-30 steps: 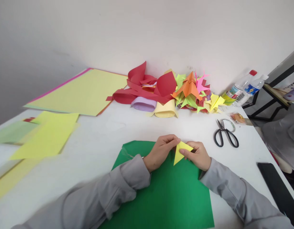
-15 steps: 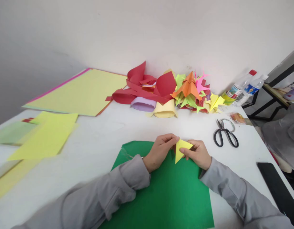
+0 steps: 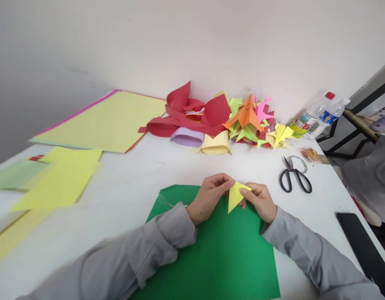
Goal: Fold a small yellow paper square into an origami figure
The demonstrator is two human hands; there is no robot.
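Observation:
A small piece of folded yellow paper [image 3: 235, 196], triangular with one point hanging down, is between both of my hands. My left hand [image 3: 210, 196] pinches its upper left edge with thumb and fingertips. My right hand [image 3: 260, 200] grips its right corner, the thumb lying on the front face and the other fingers mostly behind the paper. Both hands are over a large green paper sheet [image 3: 223, 258] on the white table [image 3: 123, 183].
Behind lie red paper loops [image 3: 179, 125] and a pile of folded paper shapes [image 3: 247, 116]. Black-handled scissors [image 3: 295, 175], a tape roll [image 3: 298, 161], two plastic bottles [image 3: 326, 114] and a black phone-like slab [image 3: 361, 246] are rightward. Yellow sheets [image 3: 61, 175] lie left.
My right thumb has slid toward the right corner of the folded yellow paper, and the paper has shifted slightly left. My left hand keeps its pinch almost unmoved.

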